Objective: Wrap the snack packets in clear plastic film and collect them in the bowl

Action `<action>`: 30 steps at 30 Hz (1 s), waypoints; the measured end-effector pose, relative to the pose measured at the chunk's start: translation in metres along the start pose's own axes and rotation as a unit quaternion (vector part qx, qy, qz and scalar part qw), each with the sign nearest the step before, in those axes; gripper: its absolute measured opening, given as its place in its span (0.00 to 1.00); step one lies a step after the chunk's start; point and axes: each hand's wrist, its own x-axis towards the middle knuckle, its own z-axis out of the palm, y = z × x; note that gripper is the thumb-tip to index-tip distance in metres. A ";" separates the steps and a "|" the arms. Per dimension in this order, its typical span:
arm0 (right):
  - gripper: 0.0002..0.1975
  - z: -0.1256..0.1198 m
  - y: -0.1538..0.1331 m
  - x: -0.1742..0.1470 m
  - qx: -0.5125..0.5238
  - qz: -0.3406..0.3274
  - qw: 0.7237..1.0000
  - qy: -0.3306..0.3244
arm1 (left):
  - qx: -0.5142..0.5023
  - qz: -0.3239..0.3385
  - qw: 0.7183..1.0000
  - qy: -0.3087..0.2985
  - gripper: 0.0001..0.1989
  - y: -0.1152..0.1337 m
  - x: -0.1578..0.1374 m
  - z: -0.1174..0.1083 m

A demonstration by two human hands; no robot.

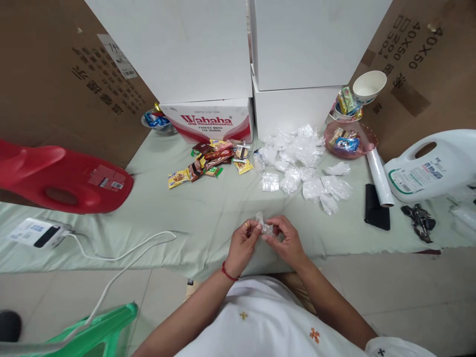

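Close to the table's front edge, both my hands are on a small clear plastic bag (264,225), which looks crumpled. My left hand (241,244) pinches its left side between thumb and fingers. On the other side, the curled thumb and fingers of my right hand (289,243) grip the bag. Whether anything lies inside it I cannot tell. Beyond my hands, to the right, is a spread pile of clear plastic bags (297,153). Several wrapped snacks (215,157) in yellow, red and brown lie in a heap to the left of that pile.
A Wahaha carton (213,121) and white boxes (297,109) stand behind. At right are a pink bowl (366,148) of snacks, a plastic roll (379,178), a black phone (377,207) and a white jug (424,168). A red jug (67,178) and white cabled device (39,233) lie left.
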 end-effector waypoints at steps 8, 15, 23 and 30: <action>0.17 -0.010 0.004 0.006 0.126 0.122 0.982 0.070 | -0.083 -0.035 0.996 0.009 0.25 -0.006 0.000 0.000; 0.22 -0.006 -0.007 0.006 0.178 0.163 0.970 -0.034 | 0.085 0.101 0.991 -0.015 0.18 0.004 -0.007 0.003; 0.19 -0.011 0.000 0.010 0.219 0.197 0.954 0.063 | 0.054 0.060 0.996 0.030 0.18 0.000 -0.003 -0.002; 0.24 -0.037 0.004 0.018 0.343 0.291 0.891 0.052 | -0.159 -0.081 0.981 -0.077 0.21 0.019 0.008 -0.013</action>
